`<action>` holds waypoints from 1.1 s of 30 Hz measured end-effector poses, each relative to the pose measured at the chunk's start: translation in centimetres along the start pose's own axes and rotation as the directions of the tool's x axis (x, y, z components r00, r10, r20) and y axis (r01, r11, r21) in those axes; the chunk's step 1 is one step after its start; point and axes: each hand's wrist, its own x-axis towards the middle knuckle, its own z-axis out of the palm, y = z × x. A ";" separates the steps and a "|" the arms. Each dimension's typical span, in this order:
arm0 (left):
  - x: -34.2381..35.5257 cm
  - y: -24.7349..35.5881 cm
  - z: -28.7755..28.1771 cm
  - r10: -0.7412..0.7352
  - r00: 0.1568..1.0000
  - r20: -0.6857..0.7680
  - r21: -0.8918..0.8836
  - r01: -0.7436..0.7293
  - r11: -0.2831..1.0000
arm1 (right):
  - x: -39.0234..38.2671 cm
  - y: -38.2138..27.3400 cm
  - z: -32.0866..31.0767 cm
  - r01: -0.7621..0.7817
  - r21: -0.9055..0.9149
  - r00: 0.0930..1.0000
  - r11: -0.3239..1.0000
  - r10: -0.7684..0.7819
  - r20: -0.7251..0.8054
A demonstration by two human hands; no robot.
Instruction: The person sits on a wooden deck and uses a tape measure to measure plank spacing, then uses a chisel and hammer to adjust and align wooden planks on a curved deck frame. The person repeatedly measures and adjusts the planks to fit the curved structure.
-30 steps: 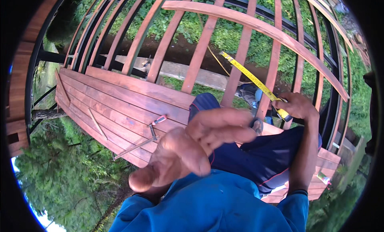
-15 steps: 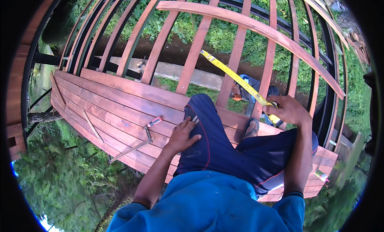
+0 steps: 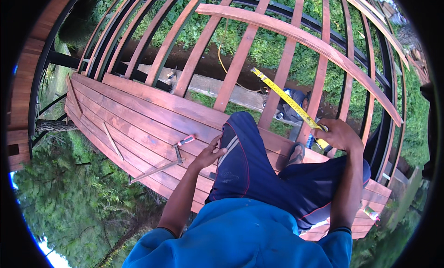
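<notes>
My right hand (image 3: 341,134) is closed around a tape measure. Its yellow blade (image 3: 282,93) sticks out stiffly, up and to the left, over the gaps between the bare wooden joists (image 3: 238,67). The blade's free end hangs in the air, touching nothing I can make out. Against the outer side of my bent left knee rests my left hand (image 3: 208,156), fingers stretched and holding nothing. Left of it, on the reddish deck boards (image 3: 138,115), lie a red-and-grey handled tool (image 3: 186,140) and a long thin bar (image 3: 157,171).
A long curved plank (image 3: 300,34) lies across the joists. Below, between joists, a person (image 3: 292,108) is partly visible. Thin wood strips (image 3: 112,141) lie on the boards at left, a small bottle (image 3: 371,213) at right. Greenery and soil show through the open gaps.
The view has shifted slightly. My left hand has slid from the top of my knee to its outer side. The person below has moved, and a yellow cord now shows between the joists.
</notes>
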 end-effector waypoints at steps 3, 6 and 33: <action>0.3 -4.5 -0.8 -0.164 0.983 -0.084 0.074 0.170 0.983 | -0.4 -0.5 -0.1 0.003 0.030 1.000 1.000 -0.003 -0.009; -1.5 -9.1 -1.7 -0.046 0.942 -0.333 0.387 0.181 0.904 | -0.8 -1.0 -0.3 -0.029 0.030 1.000 0.999 0.029 -0.003; -17.0 -21.8 3.1 -0.237 0.919 -0.316 0.624 0.390 0.677 | -1.6 -0.6 1.7 -0.131 0.074 0.991 0.989 0.128 0.044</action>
